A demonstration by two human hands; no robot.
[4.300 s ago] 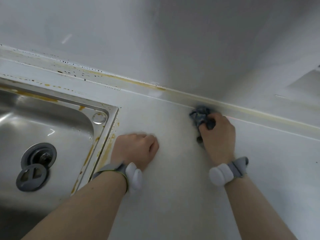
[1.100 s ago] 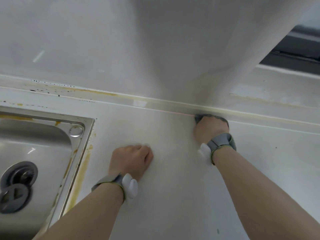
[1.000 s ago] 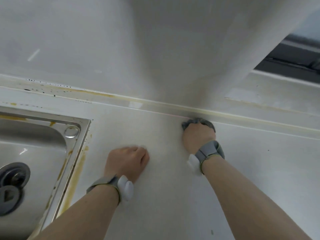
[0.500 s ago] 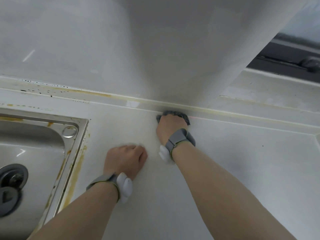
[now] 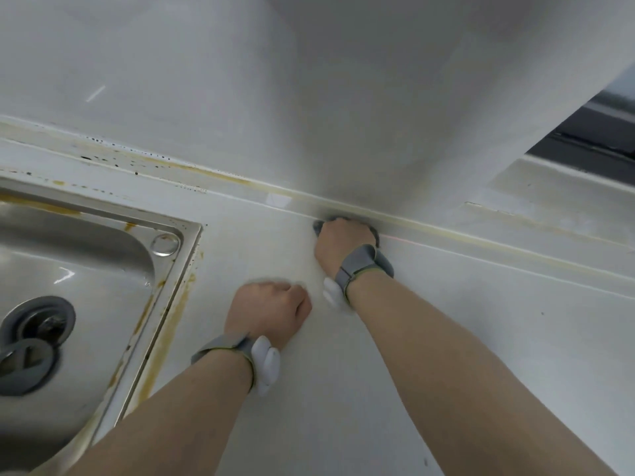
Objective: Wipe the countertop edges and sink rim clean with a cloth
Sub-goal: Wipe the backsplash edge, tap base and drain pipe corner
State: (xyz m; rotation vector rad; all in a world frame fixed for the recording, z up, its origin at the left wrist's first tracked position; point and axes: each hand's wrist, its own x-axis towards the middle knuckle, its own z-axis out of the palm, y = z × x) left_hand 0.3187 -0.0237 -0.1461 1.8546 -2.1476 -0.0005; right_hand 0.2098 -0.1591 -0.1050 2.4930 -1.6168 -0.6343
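Right hand clenched around a dark grey cloth, bunched against the far edge of the white surface where a yellowed seam meets the wall. Left hand fisted, grasping nothing, knuckles resting on the surface near the sink rim. Cloth likely soft, light and easily crumpled; best gripped as a wad under the palm, with a fold pushed into the seam. Steel sink at left: only a drain strainer and a loose stopper inside. Brown staining along rim, not yet wiped.
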